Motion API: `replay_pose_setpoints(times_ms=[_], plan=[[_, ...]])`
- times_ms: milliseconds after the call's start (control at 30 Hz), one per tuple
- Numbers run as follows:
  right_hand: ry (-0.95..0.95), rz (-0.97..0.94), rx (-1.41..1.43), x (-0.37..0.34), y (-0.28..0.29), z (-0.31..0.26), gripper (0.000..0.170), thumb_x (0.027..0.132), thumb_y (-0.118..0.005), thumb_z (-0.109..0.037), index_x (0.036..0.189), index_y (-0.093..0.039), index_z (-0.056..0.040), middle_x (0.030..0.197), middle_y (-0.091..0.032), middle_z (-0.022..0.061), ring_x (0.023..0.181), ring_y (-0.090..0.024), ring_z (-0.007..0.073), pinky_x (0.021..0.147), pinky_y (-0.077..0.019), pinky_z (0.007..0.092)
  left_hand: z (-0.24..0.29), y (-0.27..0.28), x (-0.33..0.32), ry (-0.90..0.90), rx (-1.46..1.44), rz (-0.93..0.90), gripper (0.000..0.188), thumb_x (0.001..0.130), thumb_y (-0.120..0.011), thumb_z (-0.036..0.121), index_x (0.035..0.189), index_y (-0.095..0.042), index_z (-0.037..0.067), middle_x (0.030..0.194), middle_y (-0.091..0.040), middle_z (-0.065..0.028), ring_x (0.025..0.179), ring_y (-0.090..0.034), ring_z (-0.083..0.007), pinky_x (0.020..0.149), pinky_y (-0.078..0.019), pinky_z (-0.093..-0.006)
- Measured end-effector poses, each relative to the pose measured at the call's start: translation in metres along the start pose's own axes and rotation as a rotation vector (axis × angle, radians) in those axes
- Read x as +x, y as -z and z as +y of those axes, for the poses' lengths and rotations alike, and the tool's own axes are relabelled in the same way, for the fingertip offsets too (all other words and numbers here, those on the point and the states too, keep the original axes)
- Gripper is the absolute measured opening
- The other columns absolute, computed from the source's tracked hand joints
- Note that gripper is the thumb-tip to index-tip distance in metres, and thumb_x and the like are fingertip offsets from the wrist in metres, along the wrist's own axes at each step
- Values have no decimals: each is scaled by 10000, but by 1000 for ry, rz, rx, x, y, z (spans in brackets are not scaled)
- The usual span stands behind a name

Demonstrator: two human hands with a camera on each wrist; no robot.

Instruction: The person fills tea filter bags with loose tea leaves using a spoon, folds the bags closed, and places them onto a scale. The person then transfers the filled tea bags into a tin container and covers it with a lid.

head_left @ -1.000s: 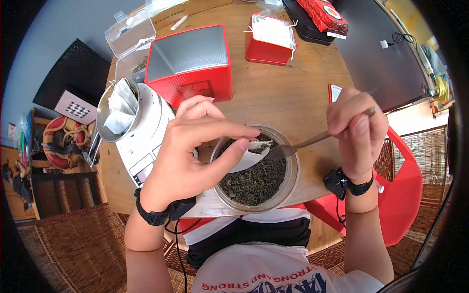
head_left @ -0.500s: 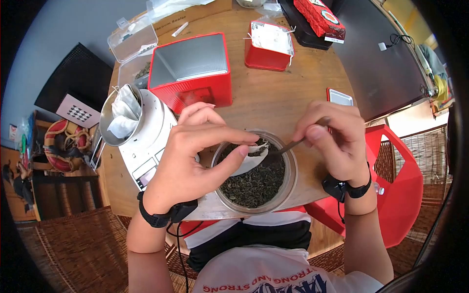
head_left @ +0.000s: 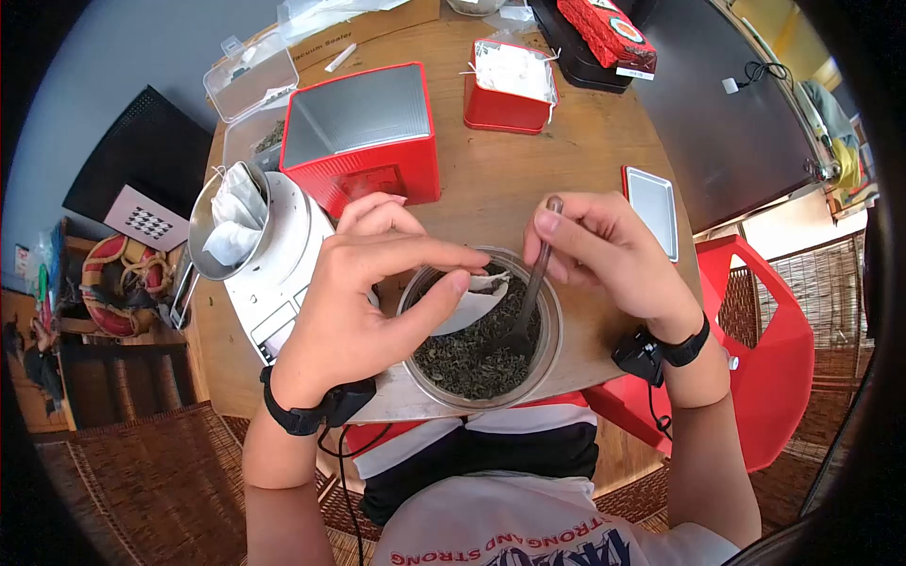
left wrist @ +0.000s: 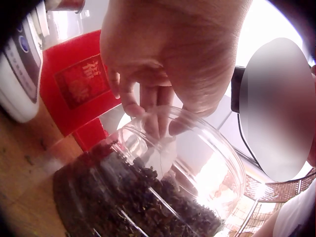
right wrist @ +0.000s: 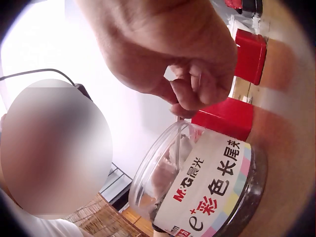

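A clear round jar of dark dried tea leaves stands at the table's front edge. Over its left half, my left hand pinches a small white tea bag between thumb and fingers, its mouth facing right with some leaves showing in it. My right hand grips the handle of a dark spoon, whose bowl dips into the leaves at the jar's right side. From the right wrist view, a printed label covers the jar's side.
Left of the jar is a white scale bearing a metal pan of filled bags. Behind stand a large open red tin and a smaller red tin of white bags. A tin lid lies at right, near a red chair.
My right hand has moved left over the jar, and the spoon has swung from the bag's mouth down into the leaves. My left hand keeps holding the bag in nearly the same place.
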State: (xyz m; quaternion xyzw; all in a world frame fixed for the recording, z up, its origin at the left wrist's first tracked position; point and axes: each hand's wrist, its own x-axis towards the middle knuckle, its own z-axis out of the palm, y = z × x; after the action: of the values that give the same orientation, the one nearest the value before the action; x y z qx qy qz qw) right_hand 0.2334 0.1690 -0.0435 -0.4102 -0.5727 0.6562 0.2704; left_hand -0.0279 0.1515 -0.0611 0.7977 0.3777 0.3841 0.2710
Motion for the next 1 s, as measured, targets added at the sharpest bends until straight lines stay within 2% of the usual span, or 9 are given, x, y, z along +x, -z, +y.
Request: replay_pose_setpoints(times_ms=[300,367,433,500,567,667,767,900,1000], plan=[[172,291,221,7,17,7,364,1072,-535,-371,961,-673,-52,647,-481,-58,531,-308,22,509,-216,214,-2,2,-1,4,-3,0,196,777,-760,31,960,-820,70,767,-665,-22,761,-546,-176,871,-416,-346],[282,478,216,5,16,4,365,1074,-529,-370,968,-671,-51,647,-474,-64,529,-295,22,506,-206,213,-1,2,-1,14,-10,-6,193,779,-756,28,957,-818,68,768,-666,-22,766,-551,-178,879,-418,-349],[346,489,201,5,16,8,360,1084,-522,-363,990,-673,-50,648,-472,-65,546,-321,17,510,-208,208,-2,3,-1,-9,27,-16,181,781,-748,21,949,-807,53,783,-679,-28,780,-568,-180,912,-421,-359],[558,599,88,5,9,9,362,1093,-519,-358,1011,-676,-42,665,-480,-62,568,-353,15,516,-220,199,-5,0,-3,-9,11,11,174,775,-766,32,939,-809,73,746,-649,-19,750,-556,-183,893,-427,-355],[616,534,-14,0,14,12,355,1105,-502,-322,1023,-673,-22,712,-526,-43,588,-389,18,522,-250,196,-7,-1,-4,-22,1,44,169,769,-784,43,929,-810,93,708,-620,-10,721,-544,-187,875,-433,-352],[903,415,-156,-1,13,13,347,1116,-463,-260,1012,-650,12,829,-623,26,606,-445,31,534,-305,196,-2,2,-3,-21,40,12,156,796,-739,27,945,-787,21,801,-702,-47,795,-583,-183,933,-419,-371],[947,266,-331,-4,14,9,374,1127,-398,-336,1009,-568,-25,844,-498,58,667,-410,85,613,-343,220,-3,1,0,-44,36,-16,168,810,-733,46,965,-789,15,795,-692,-53,790,-576,-183,903,-417,-360],[986,274,-225,-9,23,15,395,1124,-400,-366,1012,-570,-28,830,-494,60,660,-411,89,596,-344,221,-1,0,-2,-12,44,2,195,823,-733,82,994,-798,15,801,-692,-55,795,-566,-183,857,-412,-344],[961,247,-355,-10,19,14,408,1126,-389,-366,1022,-576,-18,849,-518,78,658,-417,91,595,-354,213,0,1,0,-80,43,-19,220,784,-757,64,994,-800,18,811,-695,-56,801,-568,-185,839,-417,-333]])
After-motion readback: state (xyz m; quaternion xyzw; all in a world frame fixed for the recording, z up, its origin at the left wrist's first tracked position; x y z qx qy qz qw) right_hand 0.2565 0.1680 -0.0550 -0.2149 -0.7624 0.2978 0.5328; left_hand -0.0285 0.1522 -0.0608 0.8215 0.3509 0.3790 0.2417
